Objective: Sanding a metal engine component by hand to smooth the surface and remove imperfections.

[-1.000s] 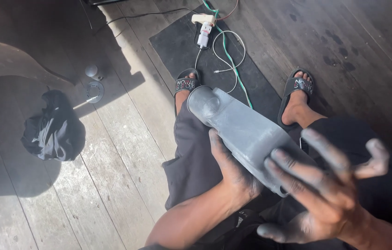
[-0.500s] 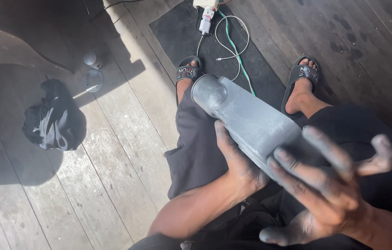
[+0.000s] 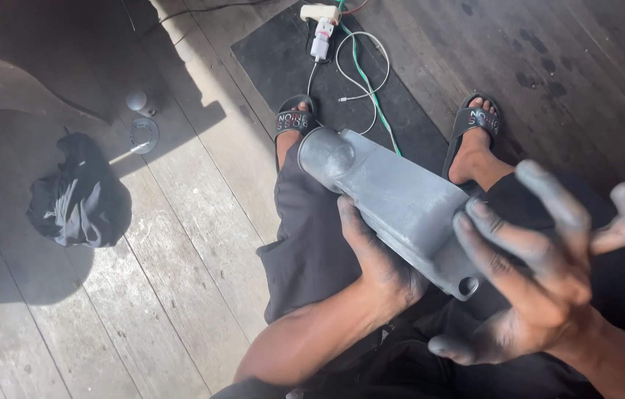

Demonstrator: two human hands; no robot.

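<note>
One view only, from the head, looking down over the lap.

At centre, a grey cast-metal housing (image 3: 393, 199) with a rounded knob end, lying slantwise across the black shorts (image 3: 305, 251), knob towards 11 o'clock, open-holed end towards 5 o'clock. Clasped from the underside by the left hand (image 3: 379, 258), fingers wrapped up its near flank. At 4 o'clock, the right hand (image 3: 541, 281), fingers spread wide and gripping nothing, smeared with grey dust, just beside the housing's lower end; contact with it impossible to tell.

Likely risks: with one hand only in a real grip and dusty fingers, a slip of the casting off the thigh, down towards 12 o'clock onto toes left bare by the black slide sandals, or onto the white and green cables (image 3: 364, 74) on the black rubber mat (image 3: 275, 52). Possibly also a pinched finger under the heavy end if tipped.

Labels: pale block lettering across the strap of the left sandal (image 3: 295, 122) at 11 o'clock and of the right sandal (image 3: 481, 122) at 1 o'clock. No packages or signs in sight. At 12 o'clock, a white plug block (image 3: 320, 22). At 9 o'clock, a crumpled dark cloth (image 3: 76, 196) on the worn wooden plank floor (image 3: 179, 258), with a small metal ring (image 3: 142, 134) just beyond.
</note>
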